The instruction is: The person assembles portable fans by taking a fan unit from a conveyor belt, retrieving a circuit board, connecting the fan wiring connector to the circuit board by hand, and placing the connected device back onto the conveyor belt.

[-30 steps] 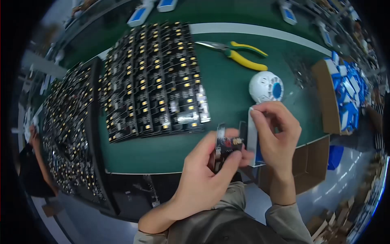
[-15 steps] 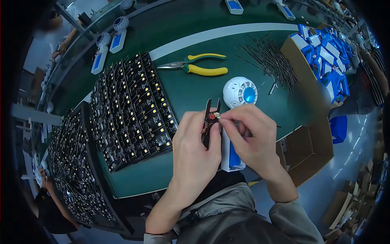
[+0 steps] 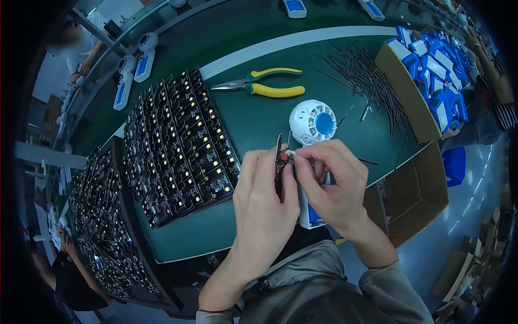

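Green worktop (image 3: 248, 121) is spreading beyond the grip, cartons (image 3: 426, 181) rightward; left hand (image 3: 264, 202) clamping a board (image 3: 279, 168), right hand (image 3: 337, 186) pinching its connector (image 3: 290, 153).

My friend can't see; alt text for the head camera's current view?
A person's left fingers hold a small dark circuit board while the right fingers pinch a tiny pale part at its edge. On the green table: a round white device, yellow-handled pliers and stacked circuit boards.
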`<state>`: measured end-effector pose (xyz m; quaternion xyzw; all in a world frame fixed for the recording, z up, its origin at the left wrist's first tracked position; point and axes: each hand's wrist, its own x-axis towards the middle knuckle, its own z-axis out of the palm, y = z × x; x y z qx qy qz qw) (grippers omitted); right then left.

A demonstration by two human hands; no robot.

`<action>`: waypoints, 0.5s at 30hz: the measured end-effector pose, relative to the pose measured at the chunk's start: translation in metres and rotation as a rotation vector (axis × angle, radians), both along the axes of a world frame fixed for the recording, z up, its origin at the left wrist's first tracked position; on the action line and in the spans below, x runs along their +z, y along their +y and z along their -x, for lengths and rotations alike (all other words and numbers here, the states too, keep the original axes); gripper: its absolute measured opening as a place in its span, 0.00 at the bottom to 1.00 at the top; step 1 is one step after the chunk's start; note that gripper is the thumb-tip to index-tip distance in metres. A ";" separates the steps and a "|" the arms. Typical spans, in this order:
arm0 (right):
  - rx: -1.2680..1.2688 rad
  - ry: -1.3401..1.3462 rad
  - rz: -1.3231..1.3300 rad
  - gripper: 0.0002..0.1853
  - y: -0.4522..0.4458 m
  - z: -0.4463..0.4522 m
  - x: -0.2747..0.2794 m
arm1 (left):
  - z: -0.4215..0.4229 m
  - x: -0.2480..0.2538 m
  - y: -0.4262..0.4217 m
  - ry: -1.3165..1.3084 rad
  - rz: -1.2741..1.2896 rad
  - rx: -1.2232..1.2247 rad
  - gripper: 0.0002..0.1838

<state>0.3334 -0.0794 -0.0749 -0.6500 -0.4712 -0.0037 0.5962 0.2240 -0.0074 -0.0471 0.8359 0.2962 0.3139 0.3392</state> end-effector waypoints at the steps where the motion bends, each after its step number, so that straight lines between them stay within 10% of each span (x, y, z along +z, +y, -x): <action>1: -0.005 -0.012 0.009 0.08 0.000 0.000 0.000 | 0.000 0.000 -0.001 0.002 0.001 -0.001 0.14; 15: -0.019 -0.399 0.326 0.08 -0.001 -0.007 0.033 | 0.007 0.012 -0.001 0.181 -0.257 -0.093 0.25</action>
